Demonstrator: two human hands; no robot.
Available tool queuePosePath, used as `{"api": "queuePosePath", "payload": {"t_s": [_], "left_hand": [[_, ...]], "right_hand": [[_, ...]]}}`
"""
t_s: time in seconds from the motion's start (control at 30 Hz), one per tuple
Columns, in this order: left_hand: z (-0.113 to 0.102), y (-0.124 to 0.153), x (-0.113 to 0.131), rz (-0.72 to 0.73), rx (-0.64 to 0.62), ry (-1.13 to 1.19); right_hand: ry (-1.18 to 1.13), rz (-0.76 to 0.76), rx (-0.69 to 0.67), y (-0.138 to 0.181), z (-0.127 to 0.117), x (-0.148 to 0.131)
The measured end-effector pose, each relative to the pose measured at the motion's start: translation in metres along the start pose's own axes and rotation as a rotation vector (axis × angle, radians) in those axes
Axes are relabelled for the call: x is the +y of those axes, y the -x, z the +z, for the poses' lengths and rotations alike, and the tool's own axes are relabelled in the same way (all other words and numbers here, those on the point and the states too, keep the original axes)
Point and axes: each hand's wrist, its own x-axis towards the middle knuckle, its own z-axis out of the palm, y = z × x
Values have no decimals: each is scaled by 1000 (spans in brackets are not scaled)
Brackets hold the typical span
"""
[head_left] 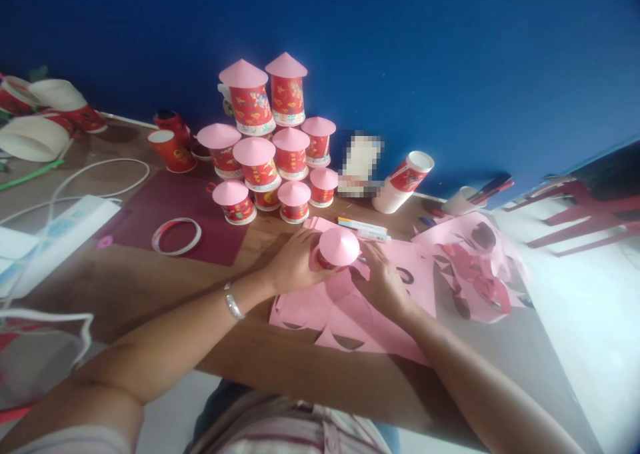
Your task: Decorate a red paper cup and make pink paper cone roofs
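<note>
My left hand (295,264) is wrapped round the side of a small red paper cup topped with a pink paper cone (339,246). Close by on the right, my right hand (381,281) has its fingers curled toward that cup; what they grip is hidden, though a small dark tip shows by the fingertips. A black loop (405,276), perhaps a scissors handle, pokes out beside this hand. Under both hands lie pink paper sheets (400,331) with cut-out curves. Behind them, a marker pen (363,226) rests at the sheets' far edge.
Several red cups with pink cones (254,161) stand stacked by the blue wall. A tilted cup stack (404,182) is right of them. Pink scraps (477,274) lie at the right. Leftward are a paper ring (177,236), maroon sheet (225,241), white box (65,241) and cables.
</note>
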Motion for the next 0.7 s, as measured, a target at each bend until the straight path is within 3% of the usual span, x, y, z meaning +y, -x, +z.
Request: {"api": "queuePosePath", "payload": {"t_s": [0.53,0.7], "left_hand": [[5,7,-6,82,119,49],[4,9,-8,44,83,36]], "right_hand": [[-100,17,19,-9,0,-17],[-142,74,-8,-12,-3,-21]]}}
